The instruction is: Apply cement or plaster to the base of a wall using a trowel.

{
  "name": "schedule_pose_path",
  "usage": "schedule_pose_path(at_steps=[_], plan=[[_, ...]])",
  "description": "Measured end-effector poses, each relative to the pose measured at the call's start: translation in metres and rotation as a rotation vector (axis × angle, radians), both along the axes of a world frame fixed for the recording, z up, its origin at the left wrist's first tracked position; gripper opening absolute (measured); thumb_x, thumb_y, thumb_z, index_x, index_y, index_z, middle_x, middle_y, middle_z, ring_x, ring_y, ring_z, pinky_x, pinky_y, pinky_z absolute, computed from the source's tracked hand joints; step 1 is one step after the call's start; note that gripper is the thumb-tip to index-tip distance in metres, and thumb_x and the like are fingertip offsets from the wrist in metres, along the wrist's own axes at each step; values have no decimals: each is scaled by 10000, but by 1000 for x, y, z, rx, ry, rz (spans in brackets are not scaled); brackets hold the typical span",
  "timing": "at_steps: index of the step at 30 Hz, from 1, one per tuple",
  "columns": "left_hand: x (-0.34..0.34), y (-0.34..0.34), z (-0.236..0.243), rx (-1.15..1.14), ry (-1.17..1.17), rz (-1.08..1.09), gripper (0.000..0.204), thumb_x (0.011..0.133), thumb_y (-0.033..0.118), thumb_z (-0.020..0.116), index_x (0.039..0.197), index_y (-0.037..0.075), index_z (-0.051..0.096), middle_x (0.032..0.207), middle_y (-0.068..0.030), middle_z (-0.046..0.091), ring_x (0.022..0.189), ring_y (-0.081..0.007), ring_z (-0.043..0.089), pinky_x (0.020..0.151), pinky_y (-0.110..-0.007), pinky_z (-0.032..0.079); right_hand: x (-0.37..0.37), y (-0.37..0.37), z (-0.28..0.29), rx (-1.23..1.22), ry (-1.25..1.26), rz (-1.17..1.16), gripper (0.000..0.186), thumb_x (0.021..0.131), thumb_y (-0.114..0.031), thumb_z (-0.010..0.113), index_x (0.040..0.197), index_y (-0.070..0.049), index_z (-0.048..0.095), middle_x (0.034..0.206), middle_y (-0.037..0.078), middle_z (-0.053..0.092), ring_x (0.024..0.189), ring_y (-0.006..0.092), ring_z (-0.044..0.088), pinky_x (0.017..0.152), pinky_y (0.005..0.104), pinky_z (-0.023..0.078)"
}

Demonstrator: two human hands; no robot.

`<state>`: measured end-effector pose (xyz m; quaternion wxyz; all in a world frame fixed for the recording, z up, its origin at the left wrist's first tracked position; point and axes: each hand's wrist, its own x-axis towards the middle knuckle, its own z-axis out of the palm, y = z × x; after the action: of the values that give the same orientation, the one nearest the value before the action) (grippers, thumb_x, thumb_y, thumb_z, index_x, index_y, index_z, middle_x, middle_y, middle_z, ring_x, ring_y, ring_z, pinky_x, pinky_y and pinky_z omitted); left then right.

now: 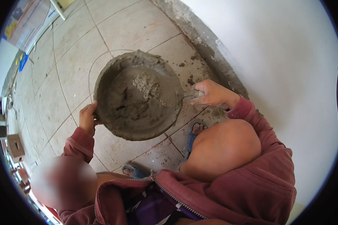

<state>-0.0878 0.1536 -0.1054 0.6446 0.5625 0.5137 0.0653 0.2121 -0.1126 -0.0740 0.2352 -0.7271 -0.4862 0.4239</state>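
Observation:
A round, mortar-crusted tub stands on the tiles in front of me, with wet grey mortar inside. My left hand grips its left rim, fingers on the outer edge and thumb near the side. At the right rim, my right hand is closed around the handle end of what looks like a trowel. Its blade is coated in mortar and hard to tell from the mix. A rougher, crumbly lump of mortar sits near the middle, by the blade. Grey smears cover the right fingers.
A white wall with a rough grey base strip runs along the right. Mortar crumbs lie between it and the tub. My sandalled feet are just below the tub. At far left are a brown box and a printed banner.

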Motion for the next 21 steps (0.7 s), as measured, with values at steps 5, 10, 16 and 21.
schedule_pose_path(at_steps=[5,10,16,21], plan=[[-6,24,-8,-35,0,189,493,822,475,409,845,-6,516,718,-105,553,559,-215,562,437,-313,478,7,-4,6,16,-218,-186,350,694,-292,629,781,33,533,686,192,533,652,269,541,598,359,409],[-56,67,-46,77,51,356,489,802,543,401,583,112,477,467,10,442,346,-98,378,318,-228,283,16,15,2,2,-69,-61,300,708,-252,617,735,30,520,667,172,542,644,235,556,565,354,414],[-42,59,-18,9,102,245,492,790,555,419,606,104,486,488,3,465,375,-95,414,327,-219,314,57,7,-47,-80,1027,-742,172,806,-169,509,688,-44,494,588,26,490,479,96,464,412,227,373],[-53,64,1,-117,8,8,542,782,469,472,1034,-10,476,800,-64,558,535,-161,542,461,-297,510,25,-151,-65,-95,594,-1106,116,763,-138,513,787,-25,526,666,49,533,572,119,511,483,205,396]])
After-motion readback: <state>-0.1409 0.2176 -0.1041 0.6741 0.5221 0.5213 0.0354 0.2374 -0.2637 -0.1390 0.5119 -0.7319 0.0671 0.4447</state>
